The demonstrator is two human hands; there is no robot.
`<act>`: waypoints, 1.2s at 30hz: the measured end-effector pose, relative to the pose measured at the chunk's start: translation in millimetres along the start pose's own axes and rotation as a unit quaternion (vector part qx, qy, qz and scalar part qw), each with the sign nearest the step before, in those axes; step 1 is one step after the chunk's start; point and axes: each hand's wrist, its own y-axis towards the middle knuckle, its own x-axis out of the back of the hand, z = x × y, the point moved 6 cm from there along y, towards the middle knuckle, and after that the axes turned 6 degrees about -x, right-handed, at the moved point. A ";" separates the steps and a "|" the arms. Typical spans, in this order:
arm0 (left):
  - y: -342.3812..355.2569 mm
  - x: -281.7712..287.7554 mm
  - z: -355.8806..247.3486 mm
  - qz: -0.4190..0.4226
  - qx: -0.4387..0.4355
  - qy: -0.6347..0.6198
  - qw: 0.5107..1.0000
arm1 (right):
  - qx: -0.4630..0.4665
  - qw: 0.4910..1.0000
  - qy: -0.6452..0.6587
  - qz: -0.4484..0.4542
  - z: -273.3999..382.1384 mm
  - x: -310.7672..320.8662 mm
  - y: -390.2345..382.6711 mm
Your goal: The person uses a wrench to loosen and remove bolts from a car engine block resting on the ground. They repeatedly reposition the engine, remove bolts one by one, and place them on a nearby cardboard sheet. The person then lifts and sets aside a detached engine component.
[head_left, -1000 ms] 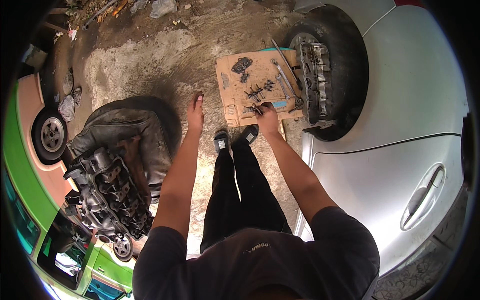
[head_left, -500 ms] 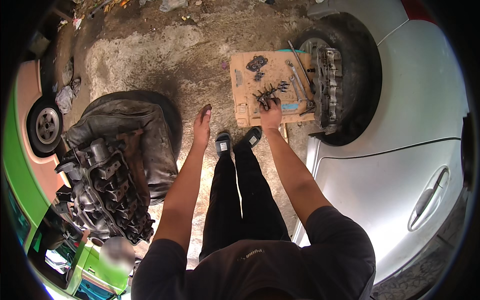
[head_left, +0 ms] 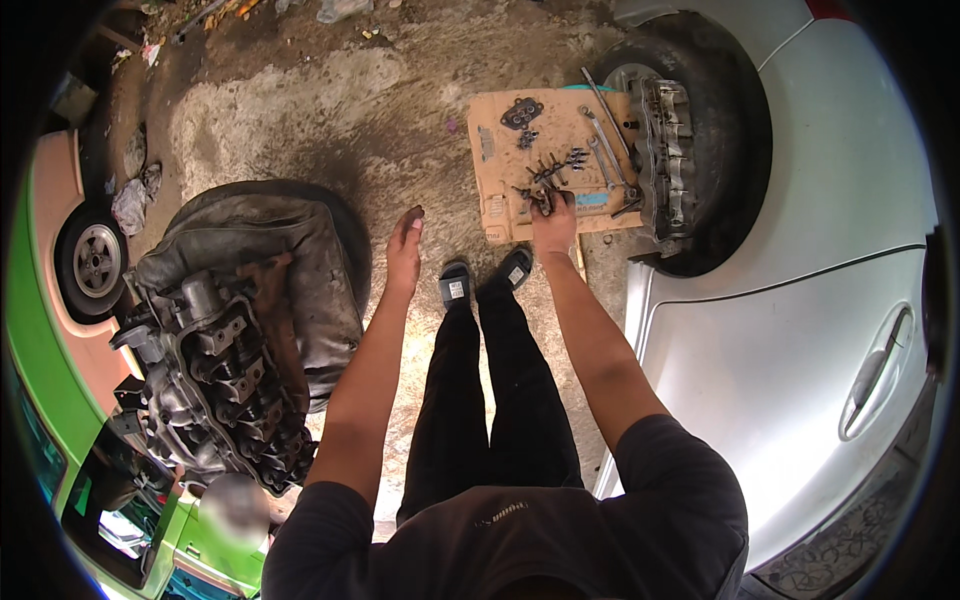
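My right hand (head_left: 553,226) reaches over the near part of a flat cardboard sheet (head_left: 498,228). Its fingers curl down on small dark metal pieces at the near end of a cluster of bolts (head_left: 548,170); the fingers cover what they grip. My left hand (head_left: 405,250) hangs in the air left of the cardboard, fingers stretched out and dark at the tips, with nothing in it. Farther up the cardboard lie a dark flange plate with holes (head_left: 521,113) and a small group of metal parts (head_left: 527,140). Wrenches (head_left: 597,148) lie on its right side.
A ribbed metal engine cover (head_left: 664,170) leans against a tire (head_left: 735,150) on the right, beside a silver car (head_left: 770,350). On the left, an engine cylinder head (head_left: 225,370) rests by a dark, sheet-covered tire (head_left: 250,225). A green vehicle (head_left: 40,330) stands beyond it.
The view has shifted slightly, so the cardboard appears higher and farther right. My right hand stays at the bolts, and more of the cluster shows beyond its fingers. My left hand is nearly still.
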 end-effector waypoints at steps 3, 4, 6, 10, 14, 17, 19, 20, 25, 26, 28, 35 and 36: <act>-3.9 5.4 4.4 -0.005 0.010 0.003 1.000 | 0.022 0.999 -0.032 0.021 -1.2 -3.9 -3.6; -5.2 6.6 4.4 -0.001 0.002 0.003 1.000 | 0.032 0.998 -0.043 0.020 -1.0 -3.9 -3.6; -7.9 9.6 4.8 0.003 -0.006 0.015 1.000 | 0.033 0.997 -0.071 0.024 -1.2 -5.5 -1.0; -10.7 14.0 11.1 -0.006 0.004 -0.021 1.000 | 0.045 0.997 -0.063 0.011 1.9 -3.1 7.6; -11.5 19.3 14.2 -0.003 -0.003 -0.017 1.000 | 0.024 0.997 -0.065 -0.017 4.8 -0.9 12.0; -14.0 21.3 15.0 -0.001 -0.001 -0.002 1.000 | 0.025 0.998 -0.058 -0.019 8.9 1.4 8.8; -16.1 20.4 15.8 0.000 0.002 0.002 1.000 | 0.025 0.999 -0.044 -0.013 10.9 3.9 4.9; -16.9 19.5 15.8 -0.001 0.003 -0.002 1.000 | 0.018 0.999 -0.034 -0.006 10.7 4.9 3.5; -15.2 11.1 8.9 0.016 -0.007 0.005 1.000 | 0.009 0.998 0.065 -0.010 7.7 12.4 -2.1; -14.1 7.6 6.0 0.024 -0.012 0.013 1.000 | -0.002 0.995 0.103 -0.006 3.0 14.3 -2.3; -10.0 -0.7 0.1 0.032 -0.017 0.016 0.999 | -0.018 0.991 0.133 -0.014 -9.1 21.2 0.0; 5.8 -42.5 -13.2 0.065 -0.032 0.016 0.997 | -0.091 0.987 0.123 -0.059 -61.9 52.4 45.9; 8.0 -48.0 -12.8 0.069 -0.029 0.021 0.997 | -0.092 0.990 0.095 -0.052 -64.2 55.7 56.4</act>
